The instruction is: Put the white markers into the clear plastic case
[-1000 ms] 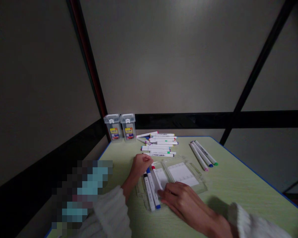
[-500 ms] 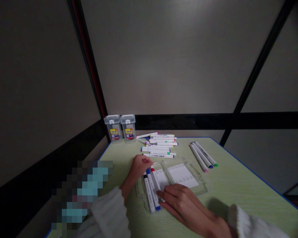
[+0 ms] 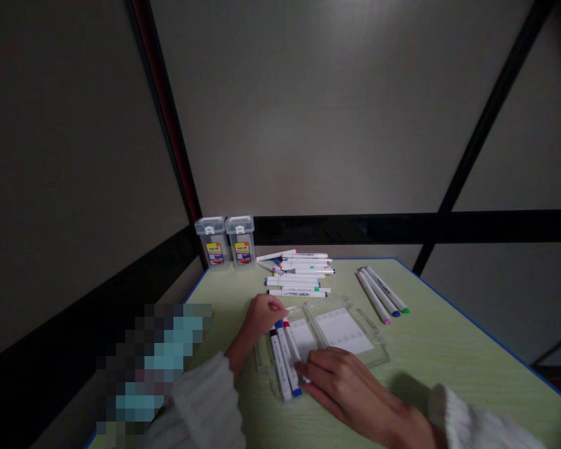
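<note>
An open clear plastic case [image 3: 350, 349] lies on the pale green table [image 3: 449, 355]. Three white markers [image 3: 284, 358], capped black, blue and red, lie side by side in its left half. My left hand [image 3: 262, 315] is curled at the far end of those markers, its fingers closed near the caps. My right hand [image 3: 350, 386] lies flat with fingers stretched out on the case, fingertips touching the near ends of the markers. Both wrists wear white knitted sleeves.
A pile of several white markers [image 3: 299, 274] lies beyond the case. Three more markers [image 3: 383, 293] lie in a row at the right. Two closed clear boxes [image 3: 227, 240] with yellow labels stand at the far left corner. The table has a blue edge.
Hardly anything has moved. My right hand has slid slightly down and nearer to me along the markers; my left hand stays at the marker caps.
</note>
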Tool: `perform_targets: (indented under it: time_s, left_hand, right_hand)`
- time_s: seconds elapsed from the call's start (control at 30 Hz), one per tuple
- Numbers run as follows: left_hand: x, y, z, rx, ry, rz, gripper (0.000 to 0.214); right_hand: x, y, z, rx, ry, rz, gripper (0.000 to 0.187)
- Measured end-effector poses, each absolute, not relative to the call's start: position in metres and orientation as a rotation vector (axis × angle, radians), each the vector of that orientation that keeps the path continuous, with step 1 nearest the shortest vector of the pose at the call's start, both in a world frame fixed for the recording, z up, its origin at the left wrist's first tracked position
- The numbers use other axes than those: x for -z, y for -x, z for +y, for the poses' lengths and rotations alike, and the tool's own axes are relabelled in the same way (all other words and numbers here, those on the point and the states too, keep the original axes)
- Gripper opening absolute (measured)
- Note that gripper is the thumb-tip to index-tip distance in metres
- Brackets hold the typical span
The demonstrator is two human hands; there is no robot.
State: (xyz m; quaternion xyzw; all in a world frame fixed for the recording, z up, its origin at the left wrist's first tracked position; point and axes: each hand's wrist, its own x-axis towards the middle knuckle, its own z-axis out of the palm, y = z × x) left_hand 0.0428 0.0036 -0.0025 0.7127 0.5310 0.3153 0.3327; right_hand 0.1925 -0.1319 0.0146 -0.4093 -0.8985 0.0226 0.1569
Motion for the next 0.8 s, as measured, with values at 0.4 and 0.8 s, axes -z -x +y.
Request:
perform_targets:
  time_s: [0.4,0.8]
  left_hand:
    - [0.011,-0.04,0.006,-0.871,-1.933,1.376,0.006]
    - [0.015,-0.039,0.008,-0.849,-1.941,1.377,0.009]
  right_hand:
    - [-0.019,-0.198,-0.132,-0.068,1.156,-2.617,0.021]
    - [-0.016,-0.204,-0.13,-0.074,1.257,-2.615,0.054]
